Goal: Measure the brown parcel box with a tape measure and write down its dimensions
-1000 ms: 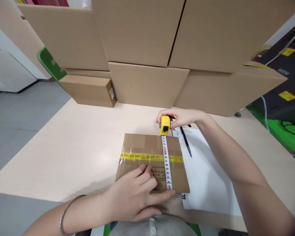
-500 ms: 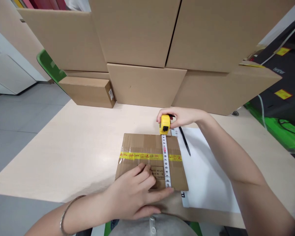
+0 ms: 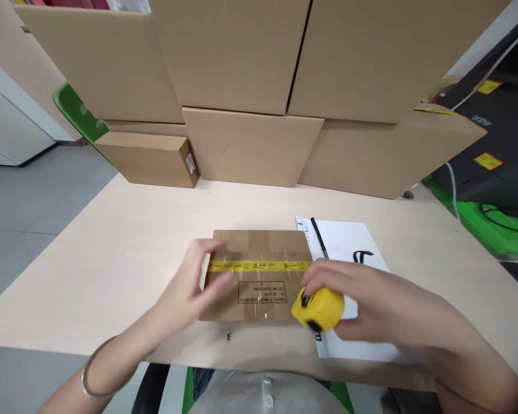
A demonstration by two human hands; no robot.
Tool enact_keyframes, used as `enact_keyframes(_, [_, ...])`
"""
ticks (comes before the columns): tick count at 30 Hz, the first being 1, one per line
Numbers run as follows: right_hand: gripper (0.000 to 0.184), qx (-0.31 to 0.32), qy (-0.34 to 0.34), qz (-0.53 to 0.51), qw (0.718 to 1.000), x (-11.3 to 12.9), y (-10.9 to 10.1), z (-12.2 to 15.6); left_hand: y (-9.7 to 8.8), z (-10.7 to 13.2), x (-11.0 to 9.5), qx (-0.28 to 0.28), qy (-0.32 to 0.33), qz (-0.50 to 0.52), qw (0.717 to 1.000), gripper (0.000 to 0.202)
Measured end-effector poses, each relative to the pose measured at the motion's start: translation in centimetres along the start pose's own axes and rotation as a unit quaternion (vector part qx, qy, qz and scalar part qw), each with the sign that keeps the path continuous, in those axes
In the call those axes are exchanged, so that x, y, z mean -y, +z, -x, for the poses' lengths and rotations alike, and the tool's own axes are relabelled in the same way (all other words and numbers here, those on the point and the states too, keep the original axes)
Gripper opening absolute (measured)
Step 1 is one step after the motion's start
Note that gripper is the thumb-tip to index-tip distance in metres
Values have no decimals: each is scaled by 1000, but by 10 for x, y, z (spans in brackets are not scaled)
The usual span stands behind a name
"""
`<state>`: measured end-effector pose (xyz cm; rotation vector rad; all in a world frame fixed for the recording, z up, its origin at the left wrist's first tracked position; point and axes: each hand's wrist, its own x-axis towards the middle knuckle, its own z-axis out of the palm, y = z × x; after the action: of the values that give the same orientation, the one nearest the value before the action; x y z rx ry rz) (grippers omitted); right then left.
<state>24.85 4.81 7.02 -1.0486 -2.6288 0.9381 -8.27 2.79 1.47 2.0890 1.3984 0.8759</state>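
Pale counter supports the carton, left hand wide, perhaps to steady it, right hand gripping a tape measure.

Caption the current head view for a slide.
Right hand holds a yellow tape measure by a taped cardboard box; left hand near its opposite side, black pen on white paper.

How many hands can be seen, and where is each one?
2: the left hand at the left side of the taped box, and the right hand, holding the tape measure, near its right side.
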Motion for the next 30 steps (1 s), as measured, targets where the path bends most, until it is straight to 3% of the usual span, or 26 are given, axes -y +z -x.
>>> enact_keyframes(3, [19,-70,131,-28,989,-29,-9,10,1,-13,32,-39,-205,66,976,52])
enact_keyframes(5, [26,-102,178,-47,978,-48,-10,10,8,-20,44,22,-241,179,954,53])
enact_keyframes(7, [31,-104,190,-95,972,-61,-5,7,14,-23,48,83,-208,294,929,56])
enact_keyframes(9, [33,-105,182,-157,965,-66,2,3,16,-25,50,114,-168,345,916,58])
enact_keyframes(15, [33,-181,134,-238,945,-68,6,10,2,-29,61,126,-144,317,929,72])
enact_keyframes(17, [35,-211,121,-242,939,-72,-2,17,-4,-30,59,99,-74,299,946,74])
enact_keyframes(20, [31,-277,79,-260,922,-70,-18,23,-6,-30,55,50,92,229,968,83])
enact_keyframes(22, [27,-329,53,-238,912,-60,-27,18,-2,-26,58,34,186,184,965,98])
enact_keyframes(24, [38,-354,30,-189,916,-42,-32,6,6,-19,68,37,224,174,958,113])
enact_keyframes(26, [50,-327,-4,-137,935,-22,-32,-13,16,-10,79,47,206,190,959,125])
enact_keyframes(30, [36,-207,-83,-25,974,17,-24,-61,28,1,94,48,182,226,956,139])
